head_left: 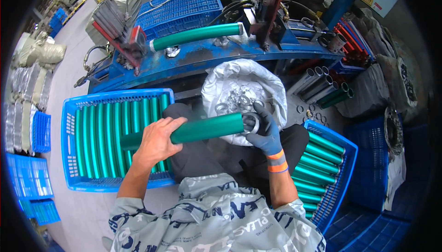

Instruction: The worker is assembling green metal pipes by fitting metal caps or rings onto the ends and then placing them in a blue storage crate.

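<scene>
My bare left hand (159, 142) is wrapped round a green metal tube (209, 130) held level across my lap. At its right end my right hand (267, 132), in a dark grey-blue glove with an orange-striped cuff, pinches a silver metal ring (256, 124). The ring is right by the tube's mouth; whether it touches the rim I cannot tell. Just behind, a white woven sack (213, 84) holds many loose metal rings (244, 99). Similar green tubes (106, 134) lie side by side in a blue crate (69, 148) on my left, partly under the held tube.
Another blue crate (351, 157) with green tubes stands at right. Ahead is a blue machine bench (198, 63) with a green tube (198, 36) lying between its two end fixtures. Bare metal tubes (317, 84) and scattered rings (313, 113) are on the floor at right.
</scene>
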A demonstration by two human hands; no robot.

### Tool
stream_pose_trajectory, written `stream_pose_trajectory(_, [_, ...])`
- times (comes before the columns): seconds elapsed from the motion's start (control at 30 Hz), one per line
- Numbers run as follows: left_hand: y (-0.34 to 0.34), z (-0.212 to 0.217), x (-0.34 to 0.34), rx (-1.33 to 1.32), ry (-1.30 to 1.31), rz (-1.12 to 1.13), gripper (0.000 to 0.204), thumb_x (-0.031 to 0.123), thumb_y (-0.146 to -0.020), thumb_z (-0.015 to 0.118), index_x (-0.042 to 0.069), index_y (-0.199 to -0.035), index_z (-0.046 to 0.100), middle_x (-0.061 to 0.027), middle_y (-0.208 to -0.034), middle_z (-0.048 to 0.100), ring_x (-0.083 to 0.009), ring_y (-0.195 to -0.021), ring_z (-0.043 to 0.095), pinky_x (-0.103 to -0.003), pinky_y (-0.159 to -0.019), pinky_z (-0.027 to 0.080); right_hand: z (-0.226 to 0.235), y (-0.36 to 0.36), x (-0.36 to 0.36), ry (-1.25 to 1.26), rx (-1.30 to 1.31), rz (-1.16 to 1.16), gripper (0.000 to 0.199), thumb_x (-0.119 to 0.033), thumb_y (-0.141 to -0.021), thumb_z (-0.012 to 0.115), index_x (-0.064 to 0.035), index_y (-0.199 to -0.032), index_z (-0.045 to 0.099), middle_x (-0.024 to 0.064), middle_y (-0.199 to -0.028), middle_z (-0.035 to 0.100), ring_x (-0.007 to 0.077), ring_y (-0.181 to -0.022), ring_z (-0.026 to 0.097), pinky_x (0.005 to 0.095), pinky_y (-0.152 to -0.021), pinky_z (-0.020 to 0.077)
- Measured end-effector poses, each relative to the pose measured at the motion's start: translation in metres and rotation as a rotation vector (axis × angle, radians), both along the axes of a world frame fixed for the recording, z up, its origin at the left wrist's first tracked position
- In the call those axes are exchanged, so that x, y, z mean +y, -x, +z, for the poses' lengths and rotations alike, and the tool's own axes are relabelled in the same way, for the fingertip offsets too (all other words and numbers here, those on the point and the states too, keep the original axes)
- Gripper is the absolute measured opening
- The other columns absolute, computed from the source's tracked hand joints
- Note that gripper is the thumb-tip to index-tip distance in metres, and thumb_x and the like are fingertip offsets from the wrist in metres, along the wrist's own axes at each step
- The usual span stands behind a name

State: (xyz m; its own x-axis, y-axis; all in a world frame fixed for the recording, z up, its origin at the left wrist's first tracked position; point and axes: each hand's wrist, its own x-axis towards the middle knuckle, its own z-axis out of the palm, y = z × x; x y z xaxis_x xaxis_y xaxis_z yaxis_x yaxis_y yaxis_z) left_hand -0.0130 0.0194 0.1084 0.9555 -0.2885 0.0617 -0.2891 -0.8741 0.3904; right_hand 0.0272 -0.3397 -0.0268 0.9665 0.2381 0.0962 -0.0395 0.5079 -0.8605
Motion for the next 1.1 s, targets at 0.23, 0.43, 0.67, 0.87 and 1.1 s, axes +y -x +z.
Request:
stream_pose_trajectory(0.23, [0.003, -0.005, 0.0, -0.014, -0.037, -0.032, 0.068, 0.009, -0.067, 0.084, 0.013, -0.134, 0.074, -0.0106, -0.099, 0.07, -0.0354, -0.094, 0.07, -0.048, -0.084, 0.057, 0.003, 0.01, 0.003, 0.041, 0.097, 0.077, 0.101, -0.013, -0.086, 0.098, 0.0066, -0.169, 0.044, 0.0205, -0.16, 0.062, 0.0292, -0.143, 0.064, 0.0442, -0.122, 0.0509])
stream_pose_trajectory(0.43, [0.005, -0.016, 0.003, -0.012, -0.033, -0.022, 0.07, 0.009, -0.067, 0.084, 0.013, -0.136, 0.075, -0.01, -0.101, 0.071, -0.0363, -0.095, 0.071, -0.049, -0.085, 0.058, 0.017, 0.011, 0.0, 0.181, 0.181, 0.126, 0.088, -0.002, -0.087, 0.092, 0.0036, -0.165, 0.053, 0.0155, -0.152, 0.068, 0.0238, -0.136, 0.067, 0.0406, -0.118, 0.0517])
stream_pose_trajectory(0.67, [0.002, -0.041, 0.001, -0.06, -0.022, 0.016, 0.073, 0.009, -0.067, 0.085, 0.012, -0.139, 0.073, -0.0111, -0.103, 0.071, -0.0368, -0.096, 0.071, -0.047, -0.087, 0.058, 0.011, -0.02, -0.003, 0.423, -0.01, 0.158, 0.084, 0.002, -0.087, 0.088, -0.0005, -0.165, 0.056, 0.014, -0.161, 0.062, 0.0226, -0.144, 0.06, 0.0375, -0.123, 0.0461])
stream_pose_trajectory(0.87, [0.008, -0.035, 0.01, -0.018, 0.493, 0.246, 0.063, 0.006, -0.077, 0.089, 0.003, -0.137, 0.071, -0.0077, -0.111, 0.076, -0.0257, -0.098, 0.074, -0.037, -0.092, 0.059, -0.061, -0.093, 0.018, 0.339, 0.121, 0.06, 0.066, -0.015, -0.106, 0.073, -0.0004, -0.167, 0.051, 0.0178, -0.162, 0.063, 0.0285, -0.145, 0.064, 0.0398, -0.123, 0.0485])
stream_pose_trajectory(1.1, [0.027, -0.051, 0.02, -0.047, 1.365, 0.444, 0.074, 0.016, -0.087, 0.092, -0.001, -0.15, 0.059, -0.011, -0.116, 0.072, -0.0214, -0.111, 0.07, -0.039, -0.103, 0.055, -0.171, -0.109, 0.102, 1.57, -0.658, 0.024, 0.038, -0.039, -0.097, 0.073, -0.0203, -0.129, 0.082, 0.0158, -0.145, 0.071, 0.0372, -0.139, 0.064, 0.058, -0.122, 0.044])
